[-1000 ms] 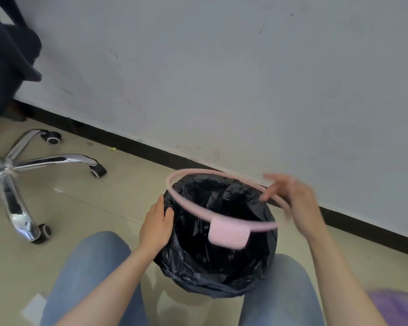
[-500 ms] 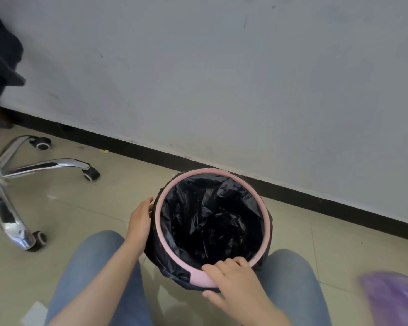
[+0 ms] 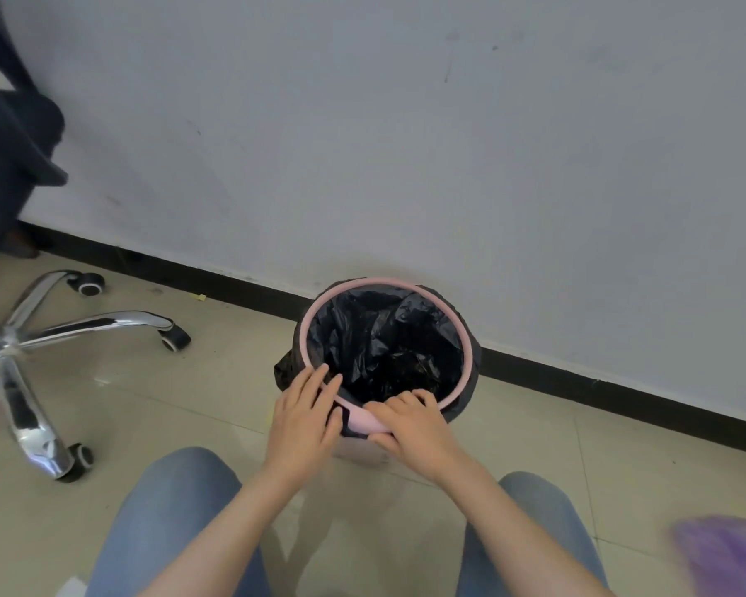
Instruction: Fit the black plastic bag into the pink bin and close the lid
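The pink bin (image 3: 359, 451) stands on the tiled floor between my knees, close to the wall. A black plastic bag (image 3: 384, 346) lines it and hangs over the outside. The pink ring lid (image 3: 466, 338) lies flat on the rim, over the bag. My left hand (image 3: 304, 417) rests flat on the ring's near left edge, fingers spread onto the bag. My right hand (image 3: 410, 424) presses on the ring's pink front tab, fingers curled over it. Most of the bin's wall is hidden by the bag and my hands.
An office chair's chrome base (image 3: 27, 338) with castors stands at the left. A white wall with a black skirting (image 3: 578, 381) runs right behind the bin. A blurred purple thing (image 3: 728, 553) lies at the lower right. My knees in jeans (image 3: 169, 510) flank the bin.
The ring lid came down from a raised tilt onto the rim. My right hand moved from its far side to the front tab; my left hand slid from the bin's side onto the ring.
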